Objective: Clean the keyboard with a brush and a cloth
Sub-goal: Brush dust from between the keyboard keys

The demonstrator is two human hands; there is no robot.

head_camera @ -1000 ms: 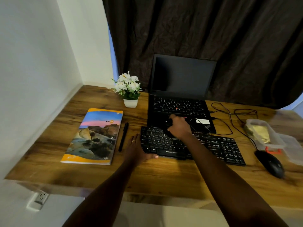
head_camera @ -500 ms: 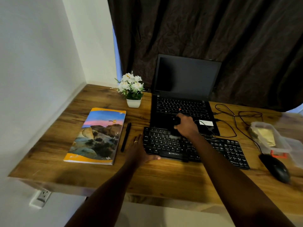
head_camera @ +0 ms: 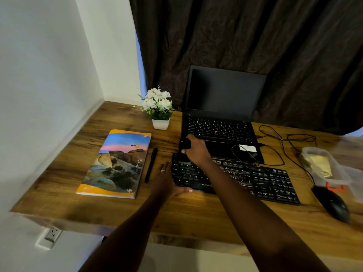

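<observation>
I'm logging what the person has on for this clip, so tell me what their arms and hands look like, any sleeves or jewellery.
Both forearms are bare as far as the picture shows, with no sleeve, glove or watch visible. The left hand wears a gold-coloured ring on one finger. The right hand shows no ring or other jewellery from this angle.

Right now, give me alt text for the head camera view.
A right hand holds a dark brush at the far left corner of a black keyboard while the left hand steadies its left end, on a wooden desk in front of an open laptop.
</observation>
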